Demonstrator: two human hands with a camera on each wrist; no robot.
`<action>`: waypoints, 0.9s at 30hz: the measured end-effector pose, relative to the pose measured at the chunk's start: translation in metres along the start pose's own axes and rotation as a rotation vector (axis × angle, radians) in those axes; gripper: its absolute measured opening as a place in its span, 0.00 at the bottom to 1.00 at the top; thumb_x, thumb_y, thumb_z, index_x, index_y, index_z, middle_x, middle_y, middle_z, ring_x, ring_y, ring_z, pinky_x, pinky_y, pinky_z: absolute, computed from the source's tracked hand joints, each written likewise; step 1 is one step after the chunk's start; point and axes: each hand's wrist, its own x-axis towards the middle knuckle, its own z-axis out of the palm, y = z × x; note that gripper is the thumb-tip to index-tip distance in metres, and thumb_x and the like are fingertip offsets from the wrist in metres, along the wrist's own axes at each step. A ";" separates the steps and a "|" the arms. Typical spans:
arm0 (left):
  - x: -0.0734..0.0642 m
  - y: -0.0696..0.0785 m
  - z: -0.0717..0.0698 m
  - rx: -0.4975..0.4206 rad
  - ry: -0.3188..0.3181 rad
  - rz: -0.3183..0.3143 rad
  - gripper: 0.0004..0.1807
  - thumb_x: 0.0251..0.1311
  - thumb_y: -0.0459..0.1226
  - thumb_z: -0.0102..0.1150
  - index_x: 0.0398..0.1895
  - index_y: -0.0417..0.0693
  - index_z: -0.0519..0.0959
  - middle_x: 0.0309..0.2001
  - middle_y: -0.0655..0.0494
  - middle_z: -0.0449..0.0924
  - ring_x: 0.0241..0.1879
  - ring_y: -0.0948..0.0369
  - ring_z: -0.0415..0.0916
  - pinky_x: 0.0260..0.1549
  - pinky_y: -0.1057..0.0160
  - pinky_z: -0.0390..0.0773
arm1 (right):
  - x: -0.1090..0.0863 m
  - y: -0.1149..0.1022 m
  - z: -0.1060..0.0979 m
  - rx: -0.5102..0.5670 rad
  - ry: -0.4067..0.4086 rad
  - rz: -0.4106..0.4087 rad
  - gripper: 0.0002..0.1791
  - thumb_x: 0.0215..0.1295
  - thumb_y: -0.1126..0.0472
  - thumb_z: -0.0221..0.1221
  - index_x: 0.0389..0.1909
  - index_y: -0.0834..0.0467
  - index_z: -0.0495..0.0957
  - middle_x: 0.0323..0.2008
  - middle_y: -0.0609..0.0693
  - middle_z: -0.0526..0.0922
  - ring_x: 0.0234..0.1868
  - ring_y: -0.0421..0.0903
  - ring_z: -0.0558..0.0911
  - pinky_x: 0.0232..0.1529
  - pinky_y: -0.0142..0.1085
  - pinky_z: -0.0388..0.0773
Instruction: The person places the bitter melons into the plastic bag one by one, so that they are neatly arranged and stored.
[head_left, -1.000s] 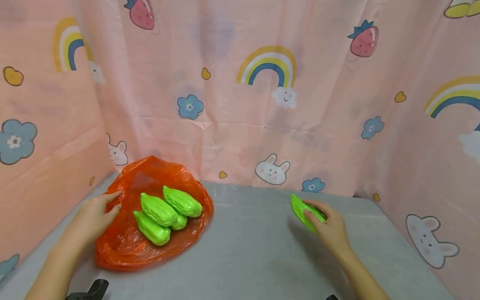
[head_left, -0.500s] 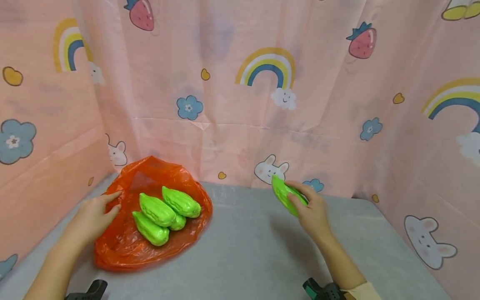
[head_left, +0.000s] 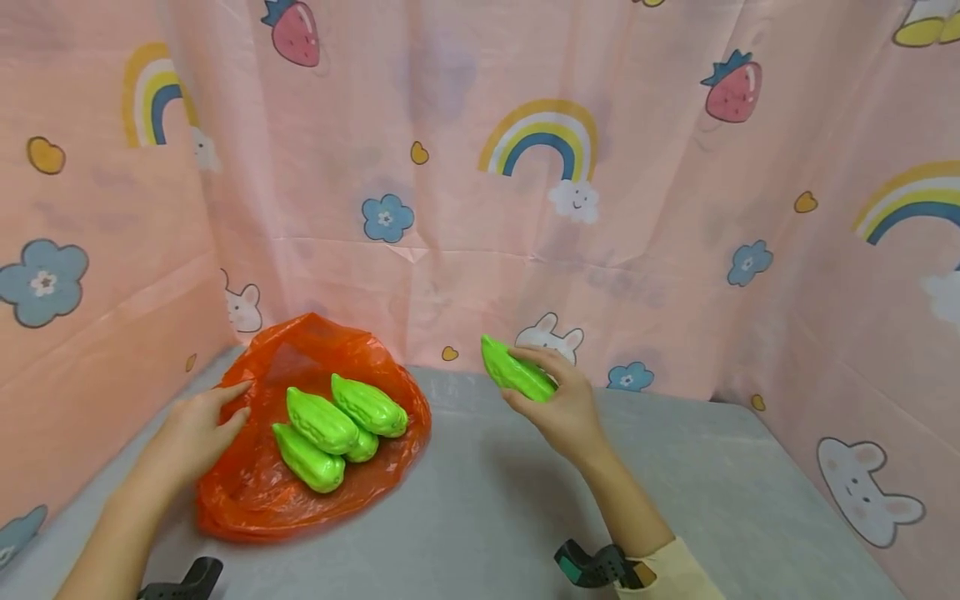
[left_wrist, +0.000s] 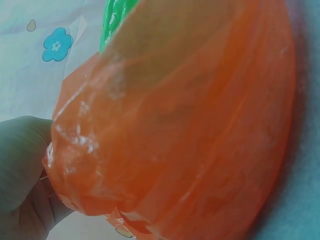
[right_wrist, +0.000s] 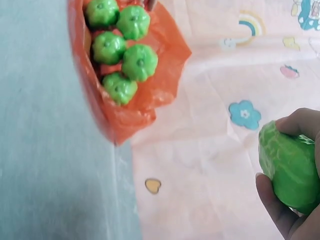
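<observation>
An orange-red plastic bag (head_left: 262, 510) lies with its mouth spread at the left of the grey table. Several bright green bitter melons (head_left: 322, 422) are piled inside it; the right wrist view shows their blunt ends. At the bag's left rim, my left hand (head_left: 183, 437) holds the film between thumb and fingers; in the left wrist view the orange film (left_wrist: 170, 135) hides much of that grip. My right hand (head_left: 566, 408) grips another bitter melon (head_left: 501, 362) by its sides, raised above the table to the right of the bag, its pointed end towards upper left.
A pink curtain (head_left: 465, 292) printed with rainbows, flowers and rabbits closes off the back and both sides. The grey tabletop (head_left: 450, 517) runs between the bag and the right side. Black devices (head_left: 600, 567) sit at the wrists.
My right hand has carried the bitter melon left and upward from the right side of the table, towards the bag. The left hand and the bag stay nearly still.
</observation>
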 end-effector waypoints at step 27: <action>-0.003 0.000 -0.004 -0.016 0.021 0.001 0.28 0.70 0.38 0.55 0.70 0.33 0.69 0.59 0.26 0.77 0.56 0.34 0.76 0.50 0.37 0.80 | 0.034 -0.047 0.095 0.326 -0.068 -0.058 0.24 0.59 0.63 0.70 0.58 0.53 0.82 0.56 0.51 0.83 0.47 0.49 0.80 0.45 0.34 0.81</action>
